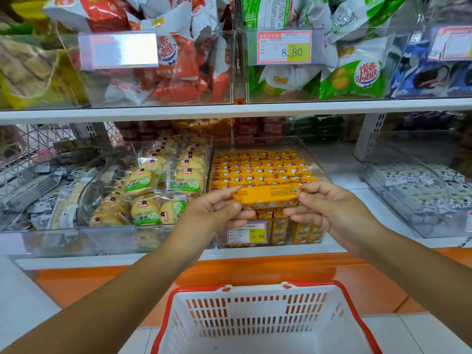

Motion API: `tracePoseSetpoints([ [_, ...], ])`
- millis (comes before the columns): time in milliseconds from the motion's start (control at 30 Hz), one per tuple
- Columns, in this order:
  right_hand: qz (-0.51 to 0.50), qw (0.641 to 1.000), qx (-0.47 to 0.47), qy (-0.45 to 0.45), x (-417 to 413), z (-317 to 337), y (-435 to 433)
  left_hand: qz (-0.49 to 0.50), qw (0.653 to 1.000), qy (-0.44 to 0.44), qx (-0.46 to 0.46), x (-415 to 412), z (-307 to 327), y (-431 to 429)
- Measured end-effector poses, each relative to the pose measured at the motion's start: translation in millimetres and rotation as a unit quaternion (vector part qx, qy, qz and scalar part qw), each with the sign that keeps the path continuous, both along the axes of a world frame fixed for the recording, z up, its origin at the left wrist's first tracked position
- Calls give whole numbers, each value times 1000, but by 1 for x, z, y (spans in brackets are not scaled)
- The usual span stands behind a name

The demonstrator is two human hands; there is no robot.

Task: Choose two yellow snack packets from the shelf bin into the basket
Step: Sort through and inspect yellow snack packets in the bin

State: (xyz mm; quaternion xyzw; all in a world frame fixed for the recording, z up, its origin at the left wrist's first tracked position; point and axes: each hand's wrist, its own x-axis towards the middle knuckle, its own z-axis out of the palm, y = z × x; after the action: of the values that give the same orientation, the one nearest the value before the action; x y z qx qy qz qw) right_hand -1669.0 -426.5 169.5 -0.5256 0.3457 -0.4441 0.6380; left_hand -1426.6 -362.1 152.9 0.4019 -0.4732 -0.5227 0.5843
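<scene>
A yellow snack packet [268, 196] is held level in front of the shelf, its printed back facing me. My left hand [217, 213] pinches its left end and my right hand [329, 208] pinches its right end. Just behind it, a clear shelf bin [319, 159] holds several rows of the same yellow packets [260, 169]. Below my arms a white basket [255, 320] with a red rim stands on the floor; the part of its inside that shows holds nothing.
Left of the yellow bin is a clear bin of round biscuit packs [153, 190]. A price tag [246, 233] reading 15.80 sits on the yellow bin's front. The upper shelf [229, 109] carries bins of red and green bags. An orange ledge [255, 274] runs below.
</scene>
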Motion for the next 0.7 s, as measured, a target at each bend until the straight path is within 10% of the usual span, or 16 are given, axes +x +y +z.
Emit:
tracePoseSetpoints([
  [700,21,995,-83,45,5,-2,1,107,994,-35,-15,-7,4,0],
])
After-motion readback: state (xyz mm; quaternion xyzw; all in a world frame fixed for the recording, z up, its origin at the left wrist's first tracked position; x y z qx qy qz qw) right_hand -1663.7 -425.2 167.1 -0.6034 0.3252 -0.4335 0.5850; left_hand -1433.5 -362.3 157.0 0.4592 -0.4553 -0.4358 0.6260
